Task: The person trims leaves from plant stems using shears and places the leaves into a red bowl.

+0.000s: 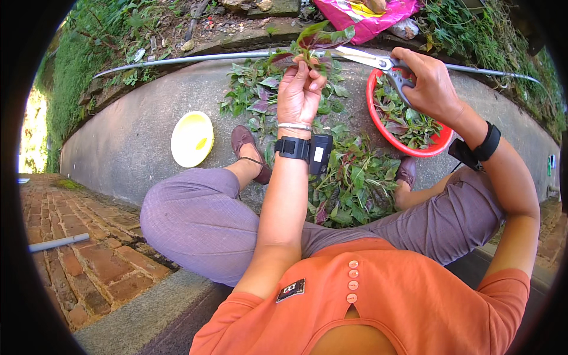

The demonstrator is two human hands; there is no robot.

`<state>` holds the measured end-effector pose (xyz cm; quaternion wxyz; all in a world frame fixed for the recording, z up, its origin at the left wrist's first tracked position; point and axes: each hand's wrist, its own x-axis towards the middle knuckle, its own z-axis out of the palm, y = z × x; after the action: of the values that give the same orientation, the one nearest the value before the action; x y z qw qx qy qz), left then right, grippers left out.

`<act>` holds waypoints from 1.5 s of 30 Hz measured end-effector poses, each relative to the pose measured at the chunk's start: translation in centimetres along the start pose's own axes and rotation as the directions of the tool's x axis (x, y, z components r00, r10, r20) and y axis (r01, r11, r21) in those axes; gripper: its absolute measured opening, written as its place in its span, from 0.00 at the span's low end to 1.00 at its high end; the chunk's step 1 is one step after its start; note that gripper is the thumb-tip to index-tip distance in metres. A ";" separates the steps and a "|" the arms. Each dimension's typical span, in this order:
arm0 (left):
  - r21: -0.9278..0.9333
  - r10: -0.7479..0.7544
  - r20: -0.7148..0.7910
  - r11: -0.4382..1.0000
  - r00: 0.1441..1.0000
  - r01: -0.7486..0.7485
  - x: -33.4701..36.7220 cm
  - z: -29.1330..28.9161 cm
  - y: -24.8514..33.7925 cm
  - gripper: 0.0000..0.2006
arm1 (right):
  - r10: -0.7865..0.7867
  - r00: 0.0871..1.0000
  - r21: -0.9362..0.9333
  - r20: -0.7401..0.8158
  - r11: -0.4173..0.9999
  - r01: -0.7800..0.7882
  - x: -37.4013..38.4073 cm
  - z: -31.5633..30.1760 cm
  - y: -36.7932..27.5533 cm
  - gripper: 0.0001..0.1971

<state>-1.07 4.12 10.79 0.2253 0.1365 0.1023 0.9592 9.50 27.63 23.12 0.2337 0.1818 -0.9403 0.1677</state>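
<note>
Single head-worn fisheye view, looking steeply down and forward over the seated person's lap (201,219) to near pavement (136,136), rim bending edges, hands close at top.

The pink bag (367,15) runs off the top edge, and the right hand (429,83) hides the scissors' handles (402,77).

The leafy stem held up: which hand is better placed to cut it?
Probably the right hand: it holds the scissors, blades beside the stem; the left hand grips it.
</note>
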 end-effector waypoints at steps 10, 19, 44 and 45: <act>0.188 -0.117 0.032 0.976 0.993 0.109 -0.1 2.6 -3.7 0.05 | 0.127 0.988 0.011 0.088 0.992 -0.128 -3.9 -2.4 -0.7 0.22; 0.316 -0.168 0.083 0.939 0.982 0.134 0.4 3.3 -6.4 0.08 | 0.209 0.977 0.023 0.051 0.977 -0.211 -7.1 -3.7 0.2 0.23; 0.727 -0.340 -0.208 0.573 0.917 0.378 1.4 -0.1 -14.2 0.11 | 0.599 0.743 -0.215 0.299 0.801 -0.559 -13.4 -3.8 3.8 0.13; 0.764 -0.331 -0.256 0.507 0.908 0.400 1.6 -0.9 -14.6 0.11 | 0.605 0.739 -0.250 0.295 0.796 -0.552 -13.5 -4.3 5.1 0.14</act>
<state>3.19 17.49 6.51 0.3323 0.1614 0.5575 0.7434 20.17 37.35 18.76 0.0059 -0.1099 -0.9858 0.1268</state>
